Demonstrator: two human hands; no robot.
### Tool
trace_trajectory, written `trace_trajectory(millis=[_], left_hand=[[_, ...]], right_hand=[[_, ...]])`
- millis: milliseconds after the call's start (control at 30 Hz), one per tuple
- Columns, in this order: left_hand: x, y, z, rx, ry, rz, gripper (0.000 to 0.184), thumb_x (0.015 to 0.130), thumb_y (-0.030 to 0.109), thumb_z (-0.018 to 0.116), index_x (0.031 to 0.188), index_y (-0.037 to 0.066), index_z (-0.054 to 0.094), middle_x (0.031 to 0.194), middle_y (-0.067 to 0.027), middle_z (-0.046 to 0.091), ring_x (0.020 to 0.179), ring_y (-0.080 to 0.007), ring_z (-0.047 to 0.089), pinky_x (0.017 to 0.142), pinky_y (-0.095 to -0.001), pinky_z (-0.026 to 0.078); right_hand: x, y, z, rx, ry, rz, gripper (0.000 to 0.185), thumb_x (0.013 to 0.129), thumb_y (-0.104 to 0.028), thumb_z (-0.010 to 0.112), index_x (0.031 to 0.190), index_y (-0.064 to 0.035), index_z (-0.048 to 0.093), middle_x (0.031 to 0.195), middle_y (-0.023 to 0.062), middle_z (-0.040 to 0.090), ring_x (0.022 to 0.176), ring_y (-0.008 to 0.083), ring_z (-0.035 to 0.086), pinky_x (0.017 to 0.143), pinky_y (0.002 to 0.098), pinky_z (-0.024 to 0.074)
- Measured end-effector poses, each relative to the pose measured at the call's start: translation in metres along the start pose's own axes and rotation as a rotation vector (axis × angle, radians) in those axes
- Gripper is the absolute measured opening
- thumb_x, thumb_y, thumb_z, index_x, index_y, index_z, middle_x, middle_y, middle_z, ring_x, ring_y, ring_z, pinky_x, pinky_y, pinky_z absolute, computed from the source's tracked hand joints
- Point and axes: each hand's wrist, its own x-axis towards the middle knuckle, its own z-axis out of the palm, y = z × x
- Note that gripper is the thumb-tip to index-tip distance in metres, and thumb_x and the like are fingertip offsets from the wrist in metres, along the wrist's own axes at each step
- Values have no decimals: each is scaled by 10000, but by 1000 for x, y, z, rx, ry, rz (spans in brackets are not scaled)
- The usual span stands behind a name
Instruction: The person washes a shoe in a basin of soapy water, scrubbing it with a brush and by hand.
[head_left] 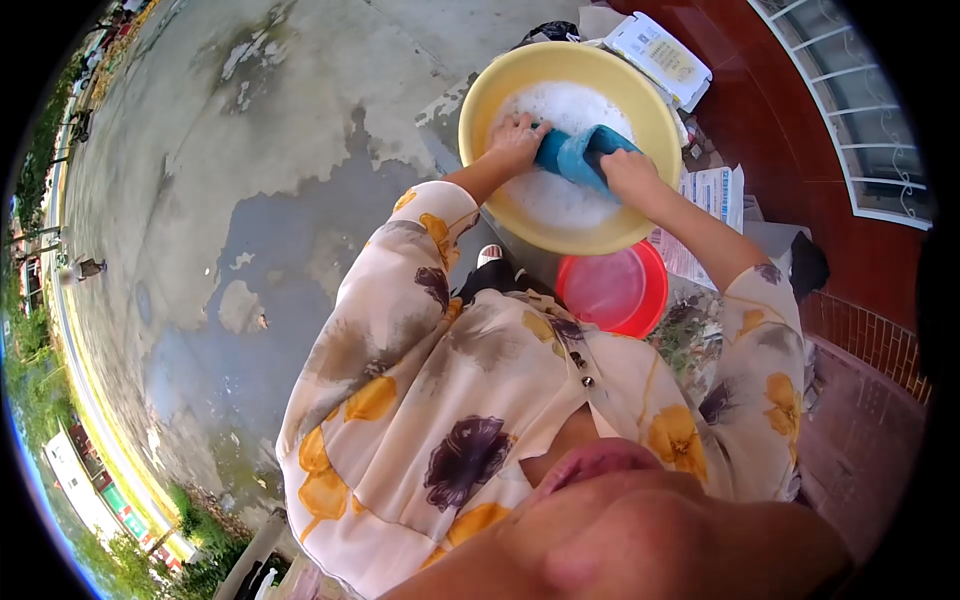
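A teal item [570, 158], hollow with a wide open end at its right, lies in the yellow basin [480, 105] over white suds [565, 100]. Its exact kind is unclear. My left hand [515, 143] holds its left end, with fingertips showing along the top. At the open end, my right hand [630, 175] grips the edge, and part of its fingers is hidden inside or behind the teal wall. Both hands are just above or at the foam. Directly below the yellow basin sits a red basin [650, 295] containing cloudy, pinkish-looking liquid.
A white printed package [660, 60] and a black bag [550, 35] lie behind the yellow basin. Printed paper or sacking [712, 200] is at its right, beside a dark red wall [760, 110] with a barred window [860, 130]. Wet concrete [270, 240] spreads leftward.
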Motion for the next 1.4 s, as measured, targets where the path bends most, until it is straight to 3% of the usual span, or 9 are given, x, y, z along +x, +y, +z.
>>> trace_trajectory(millis=[200,367,467,500,733,867,1000,1167,1400], left_hand=[[10,-2,11,-26,-13,-81,672,709,129,683,1324,183,418,1245,-166,443,1105,-391,480,904,-478,447],[10,-1,19,27,-11,-69,654,717,126,676,1318,149,418,1265,-206,426,1136,-404,467,913,-487,444],[7,-4,8,-9,-72,-88,684,702,164,714,1320,156,421,1277,-209,421,1154,-404,459,920,-474,445],[2,-2,4,0,-77,-73,696,696,182,727,1321,161,423,1278,-206,420,1155,-401,459,917,-470,449],[-1,4,-10,19,-87,-128,731,660,217,757,1318,248,439,1264,-148,419,1167,-365,438,933,-456,441],[1,0,0,-61,-75,-105,760,648,172,757,1328,223,423,1281,-160,404,1179,-370,426,943,-479,435],[7,1,3,-70,-102,-106,765,664,154,741,1345,179,394,1348,-196,372,1186,-403,424,950,-498,424],[-1,-5,15,-48,-21,-82,673,691,148,697,1315,175,445,1300,-205,403,1147,-409,450,935,-478,437],[0,-1,8,1,45,-52,658,667,173,729,1280,231,496,1244,-173,446,1116,-391,473,906,-431,457]], right_hand=[[54,5,68,424,-98,74,328,856,-162,475,1081,49,588,1096,292,581,1024,390,575,903,449,447],[51,2,20,1368,-289,406,442,886,-234,468,1256,4,518,1280,172,532,1179,251,492,1014,376,355],[46,7,-7,1188,-403,352,413,864,-197,484,1211,16,554,1250,187,554,1167,275,513,1003,371,366],[55,24,26,710,-338,-39,370,841,-170,510,1168,-22,600,1180,211,590,1086,326,567,968,384,406],[4,22,-28,74,-244,-36,279,814,-109,510,1041,-78,669,909,196,657,850,349,645,767,456,518],[37,-1,37,200,90,-46,195,836,-128,496,861,-15,654,873,236,645,812,392,641,722,481,518],[49,-2,60,590,262,56,314,843,-139,492,1085,31,598,1056,271,611,1025,406,572,939,428,415],[65,18,45,1235,-206,252,302,838,-135,502,1078,4,620,1041,251,624,1000,391,586,912,421,430],[28,39,-26,358,-384,-259,323,824,-137,521,1120,-112,649,974,225,646,944,380,610,848,427,479]])
